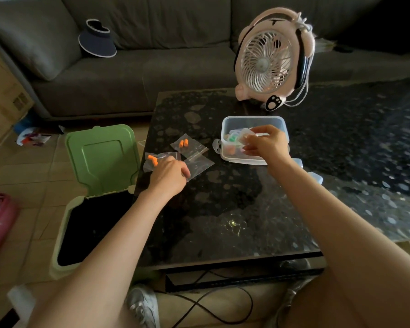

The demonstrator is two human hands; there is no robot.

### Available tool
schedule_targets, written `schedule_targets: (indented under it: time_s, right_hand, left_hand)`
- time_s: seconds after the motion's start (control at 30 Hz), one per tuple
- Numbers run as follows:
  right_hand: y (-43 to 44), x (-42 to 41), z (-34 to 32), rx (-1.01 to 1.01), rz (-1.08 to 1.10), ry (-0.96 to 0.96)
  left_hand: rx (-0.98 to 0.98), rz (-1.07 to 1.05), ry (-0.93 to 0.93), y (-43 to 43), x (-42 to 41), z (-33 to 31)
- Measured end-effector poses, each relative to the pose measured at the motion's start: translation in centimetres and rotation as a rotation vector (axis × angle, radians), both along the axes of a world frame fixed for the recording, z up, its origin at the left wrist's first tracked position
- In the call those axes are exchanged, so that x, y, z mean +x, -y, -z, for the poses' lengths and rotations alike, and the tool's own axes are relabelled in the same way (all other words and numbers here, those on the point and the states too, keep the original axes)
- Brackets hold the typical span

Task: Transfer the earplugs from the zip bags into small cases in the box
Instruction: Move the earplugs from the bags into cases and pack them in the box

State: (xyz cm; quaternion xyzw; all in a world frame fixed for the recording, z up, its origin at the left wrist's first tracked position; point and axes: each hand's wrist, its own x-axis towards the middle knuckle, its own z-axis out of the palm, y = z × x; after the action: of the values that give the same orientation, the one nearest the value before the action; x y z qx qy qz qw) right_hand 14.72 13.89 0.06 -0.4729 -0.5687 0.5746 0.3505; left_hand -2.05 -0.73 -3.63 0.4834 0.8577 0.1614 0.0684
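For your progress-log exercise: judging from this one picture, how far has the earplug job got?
Looks done: one bag lies apparently empty, and orange shows inside the box. In hand: the right hand holds a small clear case over the box, while the left hand rests on the bags. Left: two bags still hold orange earplugs.

Left hand (168,172) on zip bags (194,159) — right hand (268,144) over the box (227,129).

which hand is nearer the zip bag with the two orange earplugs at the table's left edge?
Left. The left hand rests on that zip bag, fingers beside the orange earplugs. The right hand is off to the right, over the clear box.
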Motion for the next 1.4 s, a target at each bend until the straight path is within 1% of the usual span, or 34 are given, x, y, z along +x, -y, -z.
schedule_targets:
  time_s: [0.1,0.17,0.2,0.27,0.37,0.43,0.47,0.53,0.63,0.7,0.8,0.87,0.97,1.07,1.13,1.23,1.27,1.3,1.33,1.4]
  right_hand:
    - [-0.4,-0.4,0.1,-0.054,-0.023,-0.084]
    - [-0.3,-0.8,0.2,-0.064,-0.062,-0.095]
    - [-0.1,-0.9,0.3,-0.044,-0.086,-0.073]
    - [0.4,-1.2,0.5,0.058,-0.134,0.027]
    - [1.2,-1.6,0.5,0.214,-0.175,0.122]
    - [1.5,-1.9,0.6,0.285,-0.191,0.142]
    - [1.7,-2.1,0.6,0.316,-0.209,0.155]
    - [2.3,-2.6,0.8,0.389,-0.266,0.194]
    - [3.3,-3.4,1.5,0.484,-0.355,0.268]
    - [3.9,-3.9,2.0,0.539,-0.414,0.319]
    - [4.7,-4.5,2.5,0.572,-0.462,0.353]
    - [5.1,-4.6,2.6,0.593,-0.489,0.373]
    - [5.4,-4.6,2.7,0.606,-0.519,0.382]
    - [5.7,-4.5,3.0,0.611,-0.527,0.389]
    - [5.9,-4.5,3.1,0.608,-0.520,0.397]
    - [5.9,-4.2,3.2,0.599,-0.523,0.413]
    - [5.8,-4.0,3.1,0.600,-0.530,0.417]
    - [5.7,-3.9,3.1,0.600,-0.534,0.418]
    - [5.6,-3.7,3.0,0.601,-0.534,0.420]
    - [5.4,-3.4,3.0,0.600,-0.527,0.431]
  left_hand:
    - [-0.078,0.079,-0.059,-0.5,1.0,0.3]
    - [-0.150,0.113,-0.074,-0.8,1.2,0.6]
    - [-0.182,0.126,-0.082,-0.9,1.2,0.9]
    - [-0.225,0.148,-0.119,-0.9,1.1,1.4]
    - [-0.228,0.178,-0.202,-0.5,0.9,2.1]
    - [-0.160,0.201,-0.211,0.1,0.8,2.1]
    - [-0.078,0.208,-0.195,0.4,0.8,2.0]
    - [0.143,0.195,-0.139,1.4,0.5,1.1]
    - [0.408,0.084,-0.093,3.5,-0.8,-0.6]
    - [0.496,-0.019,-0.081,5.1,-2.7,-1.2]
    - [0.531,-0.165,-0.054,7.5,-6.3,-0.9]
    - [0.500,-0.277,-0.019,8.9,-8.7,0.1]
    - [0.374,-0.378,0.009,10.4,-11.5,2.5]
    - [0.253,-0.487,0.076,11.3,-13.0,6.0]
    - [0.099,-0.530,0.133,11.8,-13.4,8.2]
    - [-0.218,-0.492,0.188,12.1,-13.4,9.4]
    - [-0.251,-0.492,0.173,11.9,-13.1,9.1]
    - [-0.227,-0.504,0.149,11.4,-12.6,8.3]
    - [-0.164,-0.520,0.121,10.7,-12.0,7.5]
    - [0.014,-0.501,0.031,9.1,-10.6,5.7]
